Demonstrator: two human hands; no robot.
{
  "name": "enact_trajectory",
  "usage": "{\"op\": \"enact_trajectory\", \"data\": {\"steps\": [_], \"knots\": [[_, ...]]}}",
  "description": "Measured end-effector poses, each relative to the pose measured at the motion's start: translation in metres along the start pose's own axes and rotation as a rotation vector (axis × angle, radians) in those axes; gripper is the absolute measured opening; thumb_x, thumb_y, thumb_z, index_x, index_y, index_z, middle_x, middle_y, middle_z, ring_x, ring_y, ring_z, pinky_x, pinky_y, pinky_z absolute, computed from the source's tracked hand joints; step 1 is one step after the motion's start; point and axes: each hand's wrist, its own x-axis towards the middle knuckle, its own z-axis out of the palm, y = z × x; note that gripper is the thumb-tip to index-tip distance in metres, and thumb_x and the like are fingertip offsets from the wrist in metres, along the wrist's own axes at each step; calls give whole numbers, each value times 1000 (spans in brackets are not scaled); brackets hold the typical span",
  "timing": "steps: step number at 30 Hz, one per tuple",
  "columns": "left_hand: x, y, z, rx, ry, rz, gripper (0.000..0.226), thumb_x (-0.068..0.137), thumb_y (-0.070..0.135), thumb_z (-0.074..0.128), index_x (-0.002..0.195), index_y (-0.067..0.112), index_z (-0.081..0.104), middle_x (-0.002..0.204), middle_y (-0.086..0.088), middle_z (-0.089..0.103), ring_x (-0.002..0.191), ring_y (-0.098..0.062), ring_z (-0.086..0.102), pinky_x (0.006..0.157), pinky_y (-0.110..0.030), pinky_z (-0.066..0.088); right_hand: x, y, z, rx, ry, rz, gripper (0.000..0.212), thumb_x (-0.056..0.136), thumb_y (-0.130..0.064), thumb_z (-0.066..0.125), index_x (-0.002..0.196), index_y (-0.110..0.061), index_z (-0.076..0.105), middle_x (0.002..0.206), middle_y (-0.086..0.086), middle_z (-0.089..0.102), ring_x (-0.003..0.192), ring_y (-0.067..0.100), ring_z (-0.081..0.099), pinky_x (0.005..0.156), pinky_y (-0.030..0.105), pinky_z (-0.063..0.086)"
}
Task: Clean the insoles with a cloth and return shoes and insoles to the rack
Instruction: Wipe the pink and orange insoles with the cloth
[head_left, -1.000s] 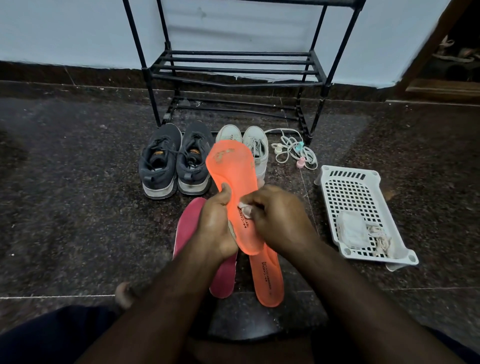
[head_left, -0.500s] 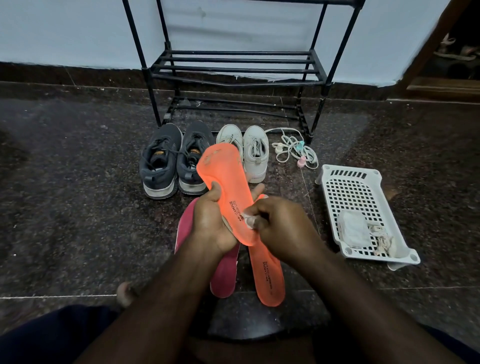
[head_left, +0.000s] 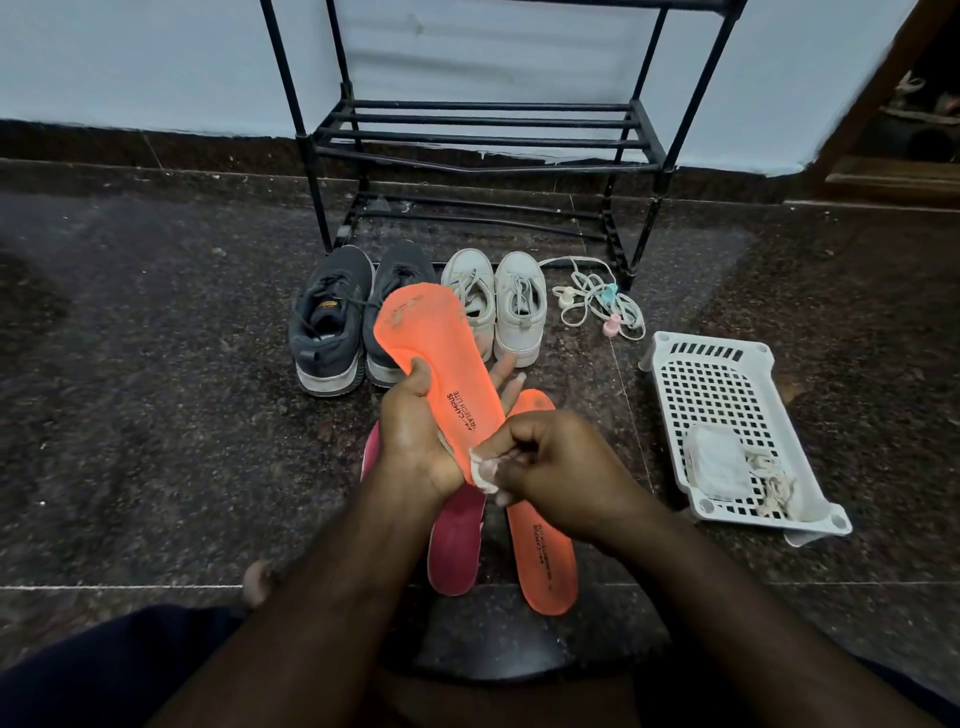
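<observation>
My left hand (head_left: 415, 441) grips an orange insole (head_left: 431, 348) near its heel, toe end raised and tilted to the upper left. My right hand (head_left: 550, 467) pinches a small white cloth (head_left: 485, 467) against the insole's heel end. On the floor below lie a second orange insole (head_left: 545, 551) and a dark pink insole (head_left: 454, 540), partly hidden by my hands. A pair of dark grey shoes (head_left: 332, 332) and a pair of white shoes (head_left: 514, 306) stand in front of the black rack (head_left: 483, 135).
A white perforated plastic basket (head_left: 722, 395) with pale cloths in it sits on the floor to the right. White laces (head_left: 597, 306) with small pastel pieces lie by the rack's right leg. The floor is dark speckled stone. My legs fill the bottom edge.
My right hand with the cloth has slid down the insole from its middle to the heel end. The insole's toe has tilted further left.
</observation>
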Motion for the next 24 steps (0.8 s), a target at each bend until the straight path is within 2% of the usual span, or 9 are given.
{"op": "enact_trajectory", "data": {"steps": [3,6,10,12,15,18,20,22,24], "knots": [[-1,-5,-1,163,23,-57,66,103,54,27,125,3,63,109,-21,72,93,-35,71,93,-49,45,7,-2,-8,-103,227,-144,15,84,-8,69,91,-20,76,83,-4,72,76,10,68,79,32,55],[-2,-16,-2,175,21,-90,64,104,49,31,122,-3,64,108,-21,70,97,-32,67,100,-44,45,15,-2,-8,-404,429,-309,17,83,-8,69,96,-16,76,91,0,67,88,15,63,81,21,44],[-1,-20,-4,228,9,-167,72,102,57,29,120,-4,63,131,-28,61,119,-38,60,110,-51,39,12,-5,4,-496,175,-187,14,88,-14,64,96,-16,75,95,7,70,93,23,63,81,33,43],[-2,-20,-3,247,26,-187,71,101,59,30,125,-2,59,133,-30,59,126,-40,56,110,-52,38,6,-7,-1,-461,51,-102,13,88,-14,62,91,-19,74,92,3,73,90,18,65,79,33,46],[-3,-16,-2,247,29,-157,62,103,53,33,136,5,52,126,-31,63,120,-41,59,101,-55,44,0,-2,-15,-329,-87,-25,11,84,-15,67,86,-22,75,86,-8,74,80,4,67,78,32,54],[0,-15,-5,242,-6,-116,53,101,36,41,141,2,48,115,-25,67,101,-38,65,91,-50,50,7,4,-31,-78,105,-66,14,83,-13,70,88,-24,76,86,-11,75,81,8,70,81,40,57],[0,-15,-8,248,-42,-114,40,99,22,41,127,-1,60,104,-22,69,91,-37,64,86,-49,52,15,5,-40,91,287,-104,13,85,-12,69,88,-23,75,87,-7,75,81,13,71,79,41,58],[-3,-16,-9,283,-92,-178,39,94,13,39,106,-3,72,100,-24,68,96,-40,58,84,-49,52,19,7,-44,140,402,-110,16,86,-8,69,88,-24,73,89,-4,73,79,10,71,72,34,58],[-5,-17,-9,313,-110,-224,39,88,10,40,99,-3,75,101,-24,66,99,-41,56,87,-48,53,21,11,-43,99,444,-108,14,85,-12,71,89,-25,73,92,-6,72,80,9,69,71,31,57]]}}
